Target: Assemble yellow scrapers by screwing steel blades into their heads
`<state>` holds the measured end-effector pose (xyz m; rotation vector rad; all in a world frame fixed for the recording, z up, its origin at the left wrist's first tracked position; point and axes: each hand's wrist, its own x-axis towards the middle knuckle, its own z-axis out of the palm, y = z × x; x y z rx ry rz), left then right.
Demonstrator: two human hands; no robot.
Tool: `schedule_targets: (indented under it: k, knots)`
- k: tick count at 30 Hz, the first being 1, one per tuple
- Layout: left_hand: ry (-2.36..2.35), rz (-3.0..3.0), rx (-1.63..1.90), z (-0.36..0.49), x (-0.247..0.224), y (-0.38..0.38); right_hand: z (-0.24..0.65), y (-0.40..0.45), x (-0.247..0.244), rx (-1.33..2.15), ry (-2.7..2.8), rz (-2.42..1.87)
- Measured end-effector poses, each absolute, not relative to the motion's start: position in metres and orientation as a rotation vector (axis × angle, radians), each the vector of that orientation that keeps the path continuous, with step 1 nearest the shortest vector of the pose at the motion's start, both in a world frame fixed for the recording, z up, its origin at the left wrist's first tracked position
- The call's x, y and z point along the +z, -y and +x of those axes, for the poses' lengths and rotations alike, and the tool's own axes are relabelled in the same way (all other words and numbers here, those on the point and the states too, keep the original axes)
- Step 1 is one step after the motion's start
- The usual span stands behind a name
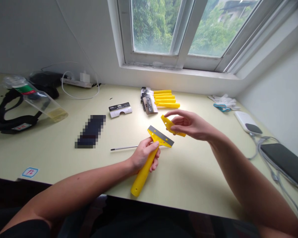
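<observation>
Two yellow parts in hand: left hand (144, 154) closed round the handle of a scraper (143, 176), metal blade (161, 135) up, clear of the fingers. Right hand (188, 124) pinches a yellow piece (172, 126) just beside the blade. Low grip keeps skin off the edge. Screwdriver (129, 147) lies just behind the left hand; more scrapers (166, 99) sit near the back edge of the bench (201, 99).

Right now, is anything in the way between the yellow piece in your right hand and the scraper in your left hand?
Nothing visible is: the yellow plastic piece in the right hand sits just apart from the scraper in the left hand.
</observation>
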<state>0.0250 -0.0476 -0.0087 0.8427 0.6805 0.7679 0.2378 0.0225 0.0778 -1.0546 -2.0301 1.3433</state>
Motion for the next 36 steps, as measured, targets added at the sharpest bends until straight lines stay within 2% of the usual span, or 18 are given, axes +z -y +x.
schedule_targets:
  k: [8, 13, 23, 36]
  knots:
    - [-0.682, 0.849, 0.788, 0.025, -0.010, 0.047, 0.205, 0.001, 0.078, 1.125, 2.107, -1.338]
    - [-0.681, 0.850, 0.806, 0.026, -0.010, 0.046, 0.202, 0.004, 0.075, 0.965, 2.177, -1.374]
    - [-0.673, 0.870, 0.799, 0.025, -0.009, 0.047, 0.201, -0.001, 0.068, 0.958, 2.204, -1.366]
    - [-0.776, 0.905, 0.843, 0.029, -0.008, 0.048, 0.198, -0.001, 0.068, 0.673, 2.288, -1.507]
